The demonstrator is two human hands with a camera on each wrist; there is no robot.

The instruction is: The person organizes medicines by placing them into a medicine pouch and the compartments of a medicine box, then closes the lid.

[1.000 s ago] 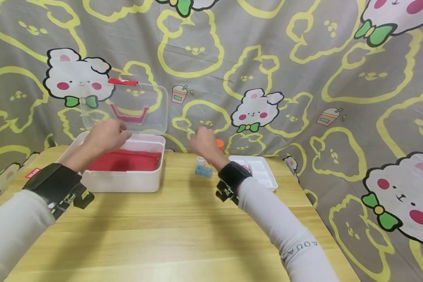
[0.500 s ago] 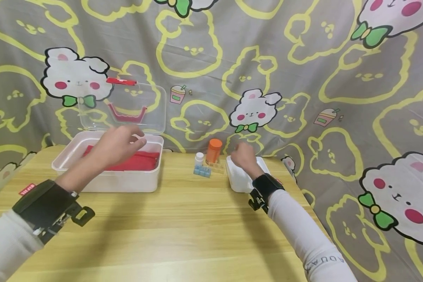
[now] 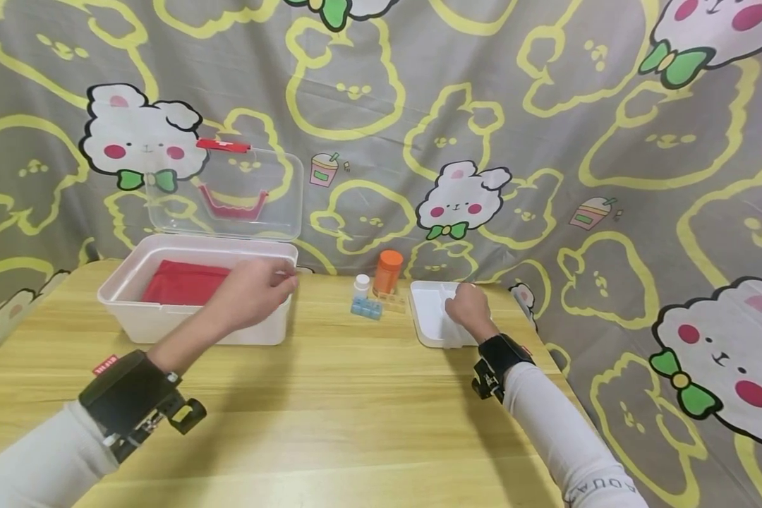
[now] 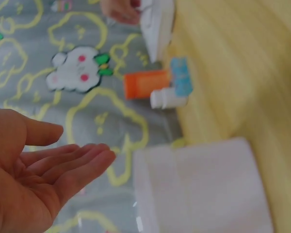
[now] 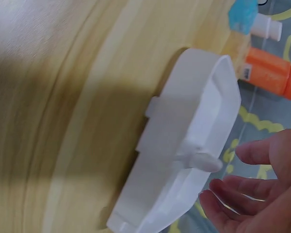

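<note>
My right hand (image 3: pixel 470 309) is over a shallow white tray (image 3: pixel 427 321) at the back right of the table. In the right wrist view, its thumb and fingers are spread apart beside the tray's raised middle grip (image 5: pixel 206 162), with a gap visible. My left hand (image 3: pixel 254 293) hovers at the front right corner of a white storage box (image 3: pixel 130 307). The left wrist view shows its palm bare and fingers loosely extended. A red pouch (image 3: pixel 180 283) lies inside the box; the left hand and forearm hide part of the box.
The box's clear lid (image 3: pixel 273 187) stands raised behind it. Between box and tray stand an orange pill bottle (image 3: pixel 387 275) and a small white bottle (image 3: pixel 361 286). In front lie a blue pill organizer (image 3: pixel 366 308) and a pale yellow one (image 3: pixel 394 303). A patterned curtain (image 3: pixel 368 63) hangs behind.
My right hand has moved right, from in front of the bottles to the tray, uncovering the orange bottle. The left hand has shifted right and lower, from above the box to its front right corner.
</note>
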